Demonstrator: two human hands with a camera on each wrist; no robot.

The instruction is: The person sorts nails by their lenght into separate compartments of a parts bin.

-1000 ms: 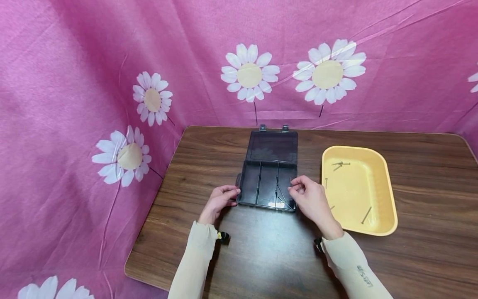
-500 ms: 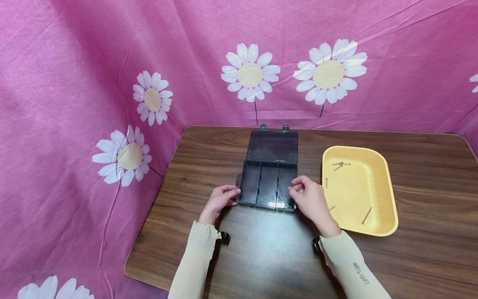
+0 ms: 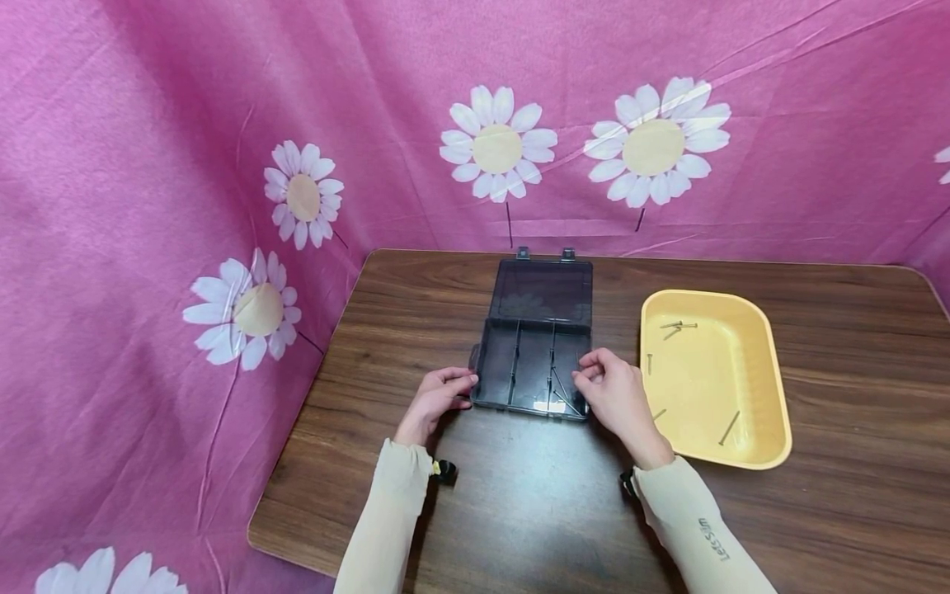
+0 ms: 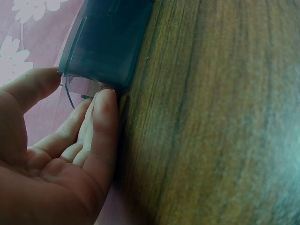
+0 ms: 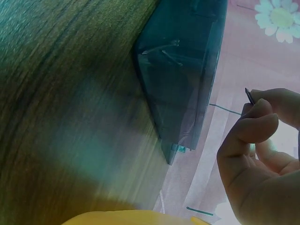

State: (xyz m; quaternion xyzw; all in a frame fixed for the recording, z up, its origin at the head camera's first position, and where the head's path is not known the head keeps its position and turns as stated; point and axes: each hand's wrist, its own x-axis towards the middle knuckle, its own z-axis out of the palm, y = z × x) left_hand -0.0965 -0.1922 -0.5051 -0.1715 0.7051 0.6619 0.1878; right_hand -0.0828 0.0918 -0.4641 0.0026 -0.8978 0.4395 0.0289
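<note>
A dark translucent compartment box (image 3: 493, 375) lies with its lid (image 3: 542, 290) folded back on the table. At its left side my left hand (image 3: 434, 400) holds the box, thumb on the upper edge and fingers low against the wall, as the left wrist view shows. My right hand (image 3: 616, 394) is over the box's right edge, pinching a nail (image 5: 249, 95) between thumb and fingertips; only its pointed end shows clearly in the right wrist view. Below that hand, a few thin nails (image 3: 567, 402) rest in the right compartment. The left and middle compartments show no nails.
To the right stands a yellow tray (image 3: 779, 412) with several loose nails (image 3: 729, 427) on its bottom. The wooden table (image 3: 519, 511) reaches back to a pink flowered cloth (image 3: 401, 124) hanging behind and at the left.
My right forearm has shifted slightly left, and its sleeve has turned a little. Both hands, the box and the tray stay practically where they were.
</note>
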